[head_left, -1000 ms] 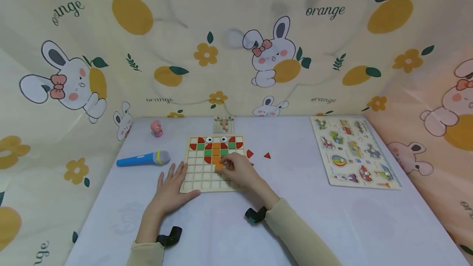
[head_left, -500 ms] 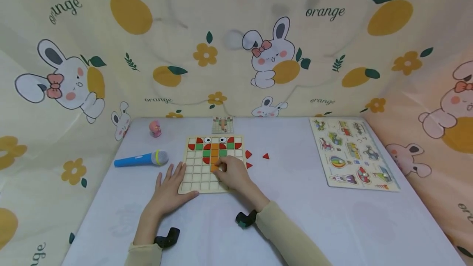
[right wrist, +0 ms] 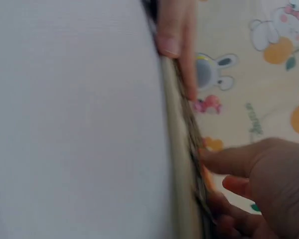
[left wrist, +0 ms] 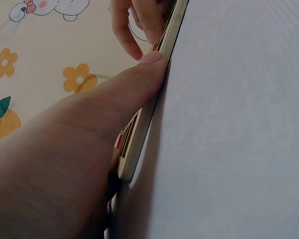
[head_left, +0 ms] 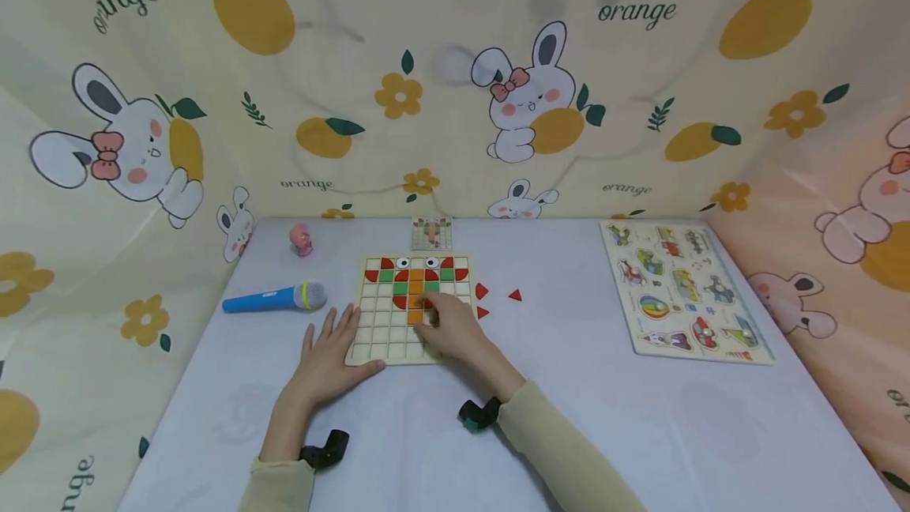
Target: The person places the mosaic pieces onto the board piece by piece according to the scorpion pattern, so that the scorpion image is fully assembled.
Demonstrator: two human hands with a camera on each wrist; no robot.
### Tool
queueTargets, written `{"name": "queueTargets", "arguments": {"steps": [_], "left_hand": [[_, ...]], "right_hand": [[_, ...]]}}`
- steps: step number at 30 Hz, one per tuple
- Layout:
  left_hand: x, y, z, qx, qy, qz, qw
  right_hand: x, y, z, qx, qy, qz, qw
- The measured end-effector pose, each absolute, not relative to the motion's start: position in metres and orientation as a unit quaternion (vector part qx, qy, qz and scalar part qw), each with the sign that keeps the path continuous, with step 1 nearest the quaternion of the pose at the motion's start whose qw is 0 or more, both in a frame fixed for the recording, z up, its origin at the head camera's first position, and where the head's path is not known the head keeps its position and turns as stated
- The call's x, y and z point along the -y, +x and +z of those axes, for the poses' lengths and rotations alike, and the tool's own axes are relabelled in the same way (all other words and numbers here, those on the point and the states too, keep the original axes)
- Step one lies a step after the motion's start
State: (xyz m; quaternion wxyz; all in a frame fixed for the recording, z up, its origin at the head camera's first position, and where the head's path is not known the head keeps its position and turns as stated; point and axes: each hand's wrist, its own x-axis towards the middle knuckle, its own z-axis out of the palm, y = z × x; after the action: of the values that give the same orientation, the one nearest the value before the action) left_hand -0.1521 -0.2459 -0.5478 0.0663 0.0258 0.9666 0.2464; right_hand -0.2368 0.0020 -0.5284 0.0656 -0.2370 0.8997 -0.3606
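Note:
A square wooden grid board (head_left: 378, 338) lies on the table, with red, green and orange pieces and two eye pieces in its upper rows. My left hand (head_left: 323, 366) rests along its left side, fingers spread, the thumb at the near edge. In the left wrist view that thumb (left wrist: 152, 59) lies against the board's side. Over the board's middle, my right hand (head_left: 458, 330) pinches the lowest orange square tile (head_left: 414, 318) of the centre column. The right wrist view shows orange between the thumb (right wrist: 214, 159) and the curled fingers. The right hand covers the lower right cells.
Several red pieces (head_left: 515, 295) lie right of the board. A small pattern card (head_left: 431, 234) sits behind it. To the left are a blue toy microphone (head_left: 273, 299) and a pink figurine (head_left: 301, 239). A picture puzzle board (head_left: 686, 295) lies at the right; a printed cloth hangs behind.
The orange tile, tilted at first, now lies in line with the orange column. My right thumb and fingers have spread a little around it. The left hand stays on the board.

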Motion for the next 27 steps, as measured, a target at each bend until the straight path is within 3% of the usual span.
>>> {"name": "queueTargets", "arguments": {"steps": [4,11,15,27], "left_hand": [[0.245,-0.153,-0.551,-0.966,0.024,0.247,0.065],[0.244,-0.152,-0.550,-0.968,0.020,0.245,0.057],[0.244,-0.152,-0.548,-0.968,0.018,0.244,0.057],[0.245,-0.152,-0.550,-0.968,0.020,0.243,0.058]], "right_hand": [[-0.025,-0.242,-0.521,-0.869,-0.246,-0.421,0.082],[-0.082,-0.263,-0.520,-0.889,-0.207,-0.408,-0.025],[-0.106,-0.275,-0.533,-0.900,-0.172,-0.397,-0.052],[-0.106,-0.277,-0.547,-0.932,-0.175,-0.316,-0.026]]}}
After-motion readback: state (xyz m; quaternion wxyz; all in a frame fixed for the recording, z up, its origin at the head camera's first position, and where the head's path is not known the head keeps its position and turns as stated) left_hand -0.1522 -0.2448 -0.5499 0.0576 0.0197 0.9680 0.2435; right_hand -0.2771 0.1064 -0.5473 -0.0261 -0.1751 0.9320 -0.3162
